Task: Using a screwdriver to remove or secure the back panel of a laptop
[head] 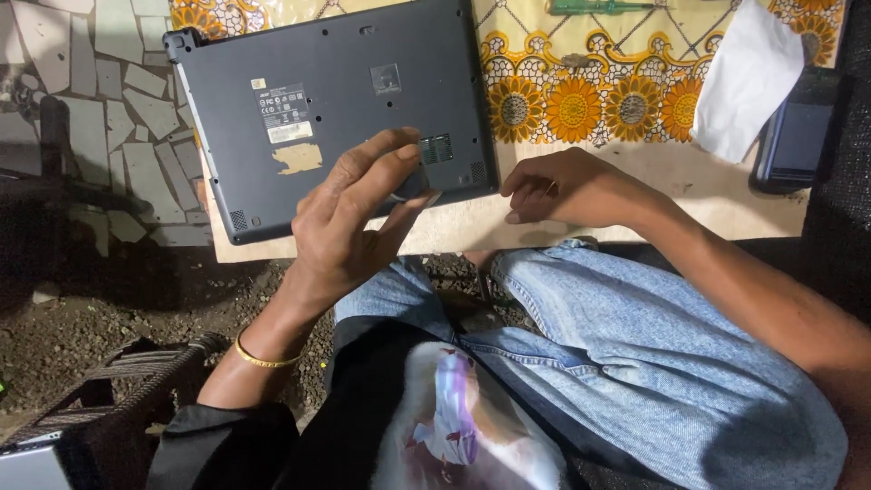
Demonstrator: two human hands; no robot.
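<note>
Lying bottom side up on a low table (pixel 635 195), the dark grey laptop (pixel 327 109) shows its underside with labels, a torn sticker patch and small vent grilles, a position that, as I judge it, gives access to the base panel. It rests on the table's left part, partly over a yellow cloth with a sunflower pattern (pixel 581 100), and its near left corner overhangs the table edge above the stone-paved ground. Its long axis runs left to right across the view, slightly tilted, so that the hinge edge with its black knuckle points away toward the upper left and the near long edge faces the person's knees.

The left hand (pixel 349 213) hovers at the laptop's near right corner, fingers half curled, with forefinger and thumb drawn close together near the small grille; whether they pinch something tiny such as a screw I cannot tell. A gold bangle (pixel 263 358) sits on that wrist. The right hand (pixel 562 186) rests on the table just beside the laptop's right corner, loosely curled with fingertips down, apparently holding nothing.

Farther back lie a green-handled screwdriver (pixel 599 7), a white sheet of paper (pixel 748 77) and a dark phone (pixel 798 132).
</note>
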